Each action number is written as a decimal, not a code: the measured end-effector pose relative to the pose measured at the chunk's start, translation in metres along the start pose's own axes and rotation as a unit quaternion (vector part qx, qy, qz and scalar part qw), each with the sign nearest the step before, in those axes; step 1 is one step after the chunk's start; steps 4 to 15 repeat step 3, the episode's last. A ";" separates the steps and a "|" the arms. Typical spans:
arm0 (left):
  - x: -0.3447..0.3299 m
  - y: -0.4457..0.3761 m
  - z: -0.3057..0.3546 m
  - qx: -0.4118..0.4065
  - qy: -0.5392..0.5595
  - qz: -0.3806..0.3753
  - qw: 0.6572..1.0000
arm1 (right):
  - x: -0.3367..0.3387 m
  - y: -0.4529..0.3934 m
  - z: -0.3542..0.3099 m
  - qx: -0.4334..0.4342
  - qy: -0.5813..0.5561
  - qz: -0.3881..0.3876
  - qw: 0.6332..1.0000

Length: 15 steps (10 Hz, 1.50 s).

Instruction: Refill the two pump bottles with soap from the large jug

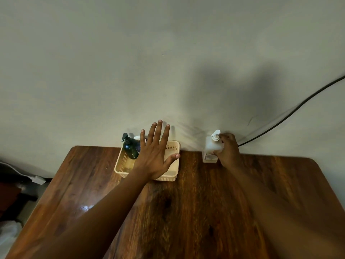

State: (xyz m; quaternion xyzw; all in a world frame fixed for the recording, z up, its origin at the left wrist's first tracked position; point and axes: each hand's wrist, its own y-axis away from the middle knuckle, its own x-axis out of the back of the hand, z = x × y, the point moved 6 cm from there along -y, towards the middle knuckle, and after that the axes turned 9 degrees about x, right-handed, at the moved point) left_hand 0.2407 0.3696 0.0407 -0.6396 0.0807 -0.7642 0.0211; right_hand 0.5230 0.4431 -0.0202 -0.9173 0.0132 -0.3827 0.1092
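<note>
My right grip (226, 149) clenched the clear bottle (211, 148), right of the basket (173, 176) on the table (205, 202); left grip (155, 156) splayed, empty. Likely light, slick plastic; hold mid-body.

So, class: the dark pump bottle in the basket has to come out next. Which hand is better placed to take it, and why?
The left hand. It hovers open, fingers spread, over the basket, right beside the dark pump bottle. The right hand is already closed around the clear pump bottle, further from the basket.
</note>
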 end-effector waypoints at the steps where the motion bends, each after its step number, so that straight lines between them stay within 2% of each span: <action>1: 0.005 0.003 0.001 -0.002 -0.004 -0.007 1.000 | 0.004 0.000 -0.001 -0.014 0.011 -0.023 1.000; 2: 0.015 0.006 0.003 -0.006 -0.012 0.005 1.000 | 0.011 0.004 -0.007 -0.008 0.036 -0.051 0.998; 3: 0.031 0.008 0.006 -0.007 -0.007 0.022 1.000 | 0.030 0.012 -0.026 0.013 0.120 -0.025 0.992; 15: 0.031 0.008 0.006 -0.007 -0.007 0.022 1.000 | 0.030 0.012 -0.026 0.013 0.120 -0.025 0.992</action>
